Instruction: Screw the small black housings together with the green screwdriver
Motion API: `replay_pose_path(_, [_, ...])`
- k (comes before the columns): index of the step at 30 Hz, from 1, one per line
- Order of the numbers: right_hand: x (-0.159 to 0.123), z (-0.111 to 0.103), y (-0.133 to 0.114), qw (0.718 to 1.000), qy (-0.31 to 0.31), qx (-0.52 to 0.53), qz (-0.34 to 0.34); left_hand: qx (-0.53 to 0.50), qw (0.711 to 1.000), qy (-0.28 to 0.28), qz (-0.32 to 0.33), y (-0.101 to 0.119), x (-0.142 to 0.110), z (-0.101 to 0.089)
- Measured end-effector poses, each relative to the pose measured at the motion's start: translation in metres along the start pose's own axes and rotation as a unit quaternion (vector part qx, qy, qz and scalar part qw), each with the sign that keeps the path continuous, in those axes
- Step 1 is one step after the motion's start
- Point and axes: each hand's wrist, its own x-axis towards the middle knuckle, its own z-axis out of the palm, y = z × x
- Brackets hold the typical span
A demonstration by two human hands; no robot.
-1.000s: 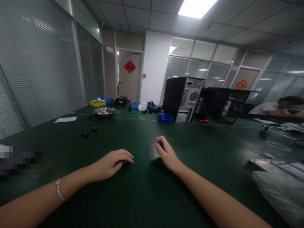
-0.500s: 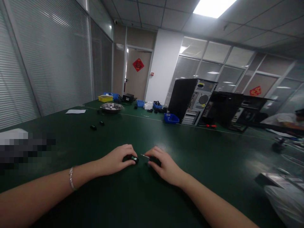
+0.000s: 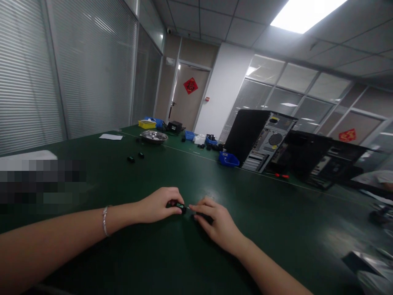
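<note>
Bin of items beyond right hand

The tabletop is green and shiny. On it are a white paper, a silver bowl, two small black parts, a yellow tray, and a blue bin beside a big black computer. Something red, maybe a tool, lies past the computer.
</note>
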Motion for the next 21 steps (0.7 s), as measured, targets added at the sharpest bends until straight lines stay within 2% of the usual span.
replay_pose_path(5, [-0.0001,-0.0001,-0.0029,1.0,-0.005,-0.015,0.004,0.004,1.0,0.001,0.007,0.0015,-0.0005,0.0006])
replay_pose_path(11, [0.001,0.0042,-0.005,1.0,0.01,-0.018,0.013,0.016,1.0,0.015,-0.016,0.0064,-0.0005,0.0028])
replay_pose_path(21, [0.0034,0.0091,-0.0083,0.999,0.032,-0.006,0.023,-0.047,0.996,0.038,-0.069,0.0043,0.0022,0.0068])
